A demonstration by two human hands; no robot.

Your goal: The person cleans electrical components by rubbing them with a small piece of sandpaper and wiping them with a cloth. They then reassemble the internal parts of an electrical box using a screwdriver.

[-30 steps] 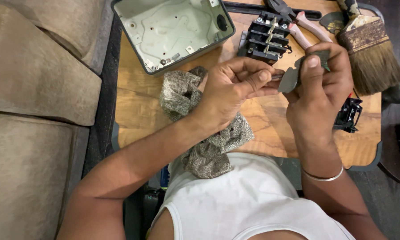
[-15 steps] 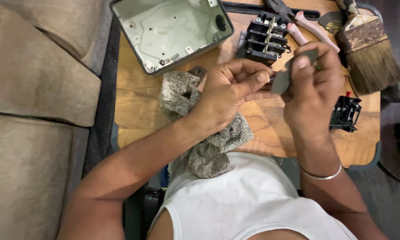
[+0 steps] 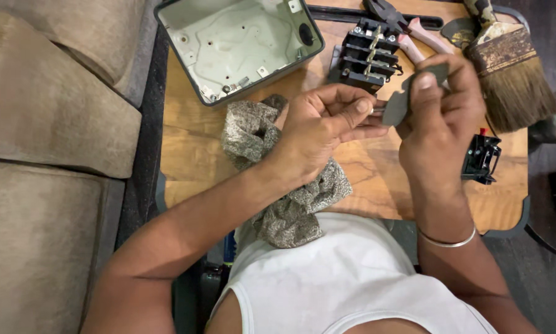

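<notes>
Grey abrasive sheet [image 3: 396, 105] is pinched in the right hand [image 3: 441, 120]; the left hand [image 3: 318, 127] pinches a small metal part [image 3: 378, 109] against it, above the wooden table [image 3: 191, 133].

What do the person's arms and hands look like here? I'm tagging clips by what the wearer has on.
Both arms are bare from shoulder to fingers, with no sleeves and no gloves. The left hand wears nothing visible. The right hand has a thin silver bangle around the wrist. A white sleeveless top covers the torso.
</notes>
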